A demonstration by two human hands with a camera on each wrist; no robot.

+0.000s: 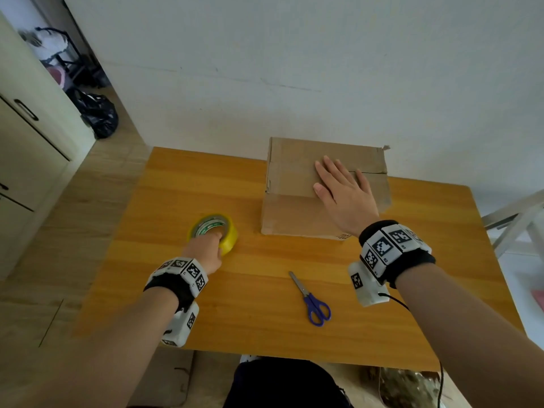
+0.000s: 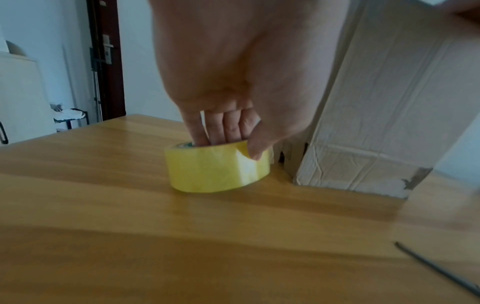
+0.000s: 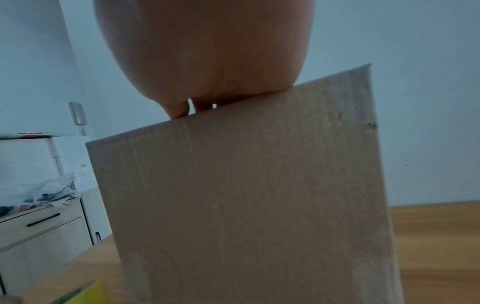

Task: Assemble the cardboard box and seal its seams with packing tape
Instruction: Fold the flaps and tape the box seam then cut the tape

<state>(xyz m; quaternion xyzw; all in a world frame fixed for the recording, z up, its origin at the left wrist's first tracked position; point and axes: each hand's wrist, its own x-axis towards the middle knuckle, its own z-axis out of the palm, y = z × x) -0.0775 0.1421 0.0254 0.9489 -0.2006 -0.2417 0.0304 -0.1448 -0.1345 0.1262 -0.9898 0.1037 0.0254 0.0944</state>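
A brown cardboard box (image 1: 291, 184) stands at the back of the wooden table (image 1: 164, 201), its top flaps folded down. My right hand (image 1: 343, 191) lies flat on those flaps with straight fingers; in the right wrist view the palm (image 3: 207, 61) presses the box (image 3: 254, 205) top edge. A yellow roll of packing tape (image 1: 228, 237) lies flat left of the box. My left hand (image 1: 206, 251) grips it, fingers (image 2: 223, 129) reaching into the core and thumb on the outer face of the roll (image 2: 207, 168). The box (image 2: 384, 115) stands just right of the roll.
Blue-handled scissors (image 1: 312, 298) lie on the table near the front, between my arms. A white wall runs right behind the box. A cabinet (image 1: 26, 134) stands at the left, a white frame (image 1: 512, 222) at the right edge.
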